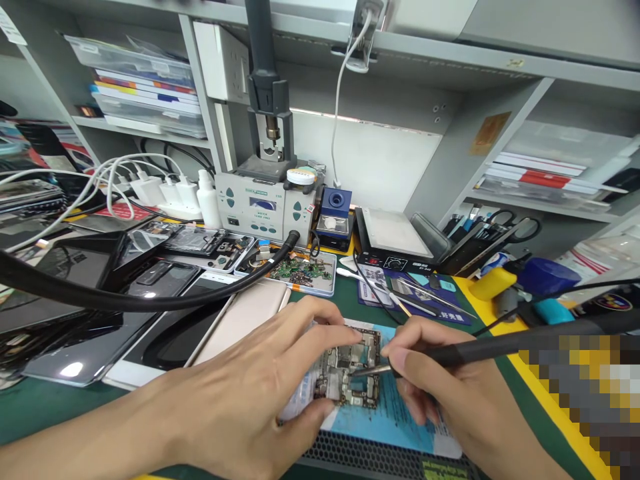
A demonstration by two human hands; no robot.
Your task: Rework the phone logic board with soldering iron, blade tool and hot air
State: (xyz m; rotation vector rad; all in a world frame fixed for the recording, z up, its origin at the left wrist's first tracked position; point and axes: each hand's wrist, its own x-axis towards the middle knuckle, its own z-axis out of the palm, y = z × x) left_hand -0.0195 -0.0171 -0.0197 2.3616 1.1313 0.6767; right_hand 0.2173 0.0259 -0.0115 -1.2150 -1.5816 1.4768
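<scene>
A small phone circuit board (373, 387) lies on a light blue mat (400, 427) in front of me. My left hand (250, 373) reaches over from the left and grips the board, fingertips at its far edge and thumb at its near left corner. Under that palm shows a whitish, translucent thing that I cannot make out. Between the fingers of my right hand (430, 373) is a soldering iron (465, 350) with a dark handle. Its metal tip slants down to the left onto the middle of the board.
A hot-air station (265, 203) stands behind, its black hose (150, 303) arching across the left side over several phones (155, 320). Farther back are a blue iron stand (336, 200), a heating plate (395, 233), and a tray of loose boards (305, 272). Tweezers (415, 303) lie to the right.
</scene>
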